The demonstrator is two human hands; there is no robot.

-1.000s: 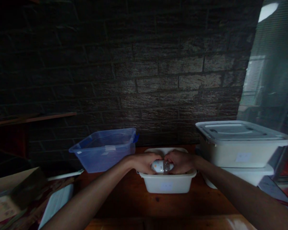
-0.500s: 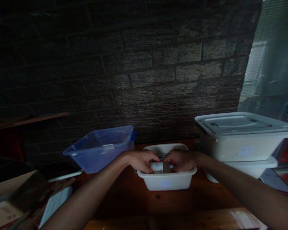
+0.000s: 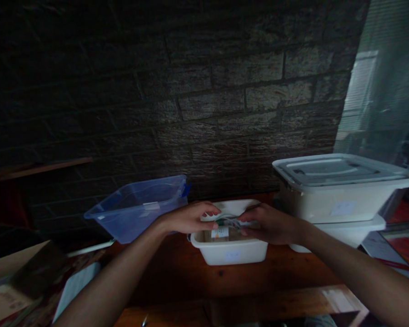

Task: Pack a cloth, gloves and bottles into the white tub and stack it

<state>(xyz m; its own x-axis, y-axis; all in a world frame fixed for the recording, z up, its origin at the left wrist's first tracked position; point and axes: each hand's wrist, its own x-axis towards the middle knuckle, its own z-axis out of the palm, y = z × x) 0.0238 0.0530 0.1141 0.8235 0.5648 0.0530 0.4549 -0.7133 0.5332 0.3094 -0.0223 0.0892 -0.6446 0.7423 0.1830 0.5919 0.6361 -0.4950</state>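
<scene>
A white plastic bin stands on the wooden table in front of me, with both my hands over its opening. Inside, near the front wall, lies a clear bottle with a white label. A looped white cable shows between my hands above the bottle. My left hand is at the bin's left side, thumb and fingers apart beside one end of the loop. At the right, the fingers of my right hand are bent around the other end of the cable; their tips are partly hidden.
A translucent blue tub stands to the left. Two lidded white bins are stacked at the right. An open cardboard box and a pale flat lid lie front left. A dark brick wall rises behind the table.
Both hands have let go of the bottle, which now rests in the white bin. They have moved slightly up and apart, and the white cable shows between them.
</scene>
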